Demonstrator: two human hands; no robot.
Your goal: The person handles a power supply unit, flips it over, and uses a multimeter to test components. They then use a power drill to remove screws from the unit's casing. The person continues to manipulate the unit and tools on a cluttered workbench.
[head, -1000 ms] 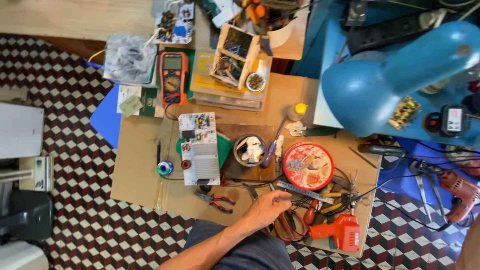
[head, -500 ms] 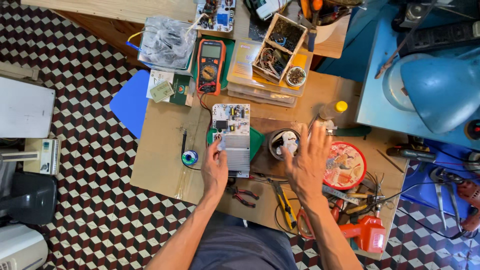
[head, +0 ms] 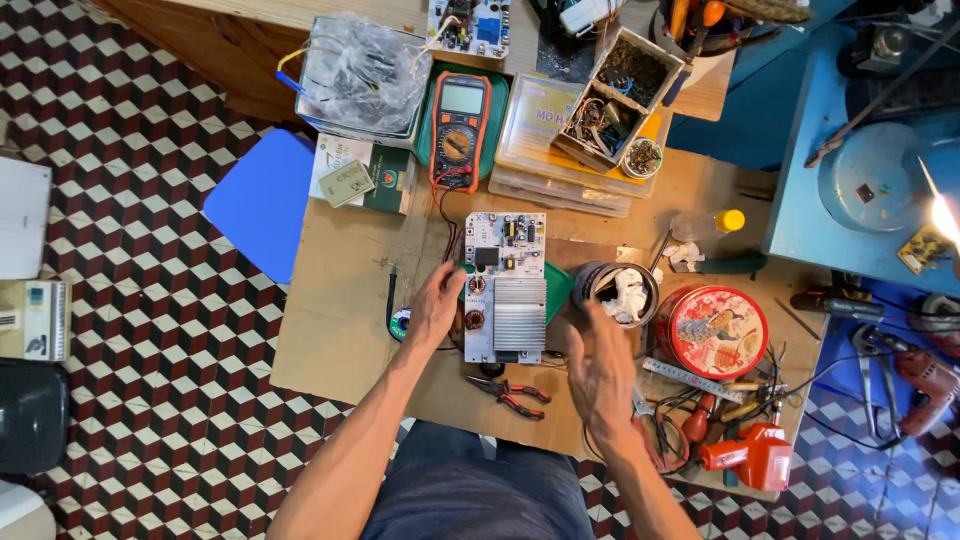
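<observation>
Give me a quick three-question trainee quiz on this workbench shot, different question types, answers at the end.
1. True or false: the left hand rests at the left edge of the circuit board.
2. What lies just below the board? A) red-handled pliers B) a hammer C) a roll of tape
3. Fill in: the right hand hovers open, holding ____.

Key: 1 true; 2 A; 3 nothing
</observation>
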